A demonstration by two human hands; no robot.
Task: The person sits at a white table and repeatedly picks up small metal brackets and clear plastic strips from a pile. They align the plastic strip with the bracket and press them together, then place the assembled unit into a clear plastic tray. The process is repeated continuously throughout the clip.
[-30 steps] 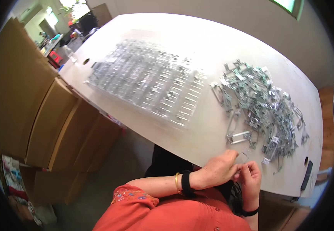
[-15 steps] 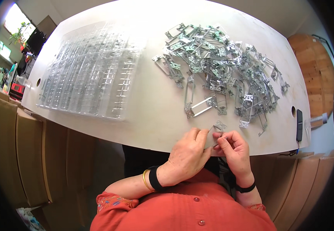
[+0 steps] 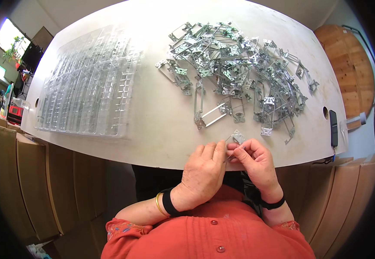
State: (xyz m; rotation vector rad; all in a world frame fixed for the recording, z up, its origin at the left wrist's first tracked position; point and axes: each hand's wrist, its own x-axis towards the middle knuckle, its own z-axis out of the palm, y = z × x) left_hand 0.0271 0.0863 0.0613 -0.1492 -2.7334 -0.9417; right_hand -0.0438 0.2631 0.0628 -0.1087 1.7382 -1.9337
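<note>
Both hands are at the front edge of the white table, working on one small silvery metal bracket frame [image 3: 238,137]. Its plate-like end shows beyond my fingers, while thin rods run back between the hands. My left hand [image 3: 202,170] is closed over the frame's left side, its back turned up, so the fingertips are partly hidden. With thumb and forefinger, my right hand [image 3: 258,166] pinches the right side. Just past the hands lies a tangled heap of similar metal bracket frames [image 3: 235,64], thin rods joined to punched end plates.
A stack of clear plastic compartment trays [image 3: 86,86] covers the left of the table [image 3: 161,146]. By the right edge lie a black remote-like device [image 3: 334,128] and a round hole. Cardboard boxes [image 3: 34,177] stand below on both sides; a round wooden board [image 3: 347,69] leans behind.
The view has shifted slightly, moving the table contents a little left and up in the picture. Both hands still grip the bracket frame, with little visible change in their pose.
</note>
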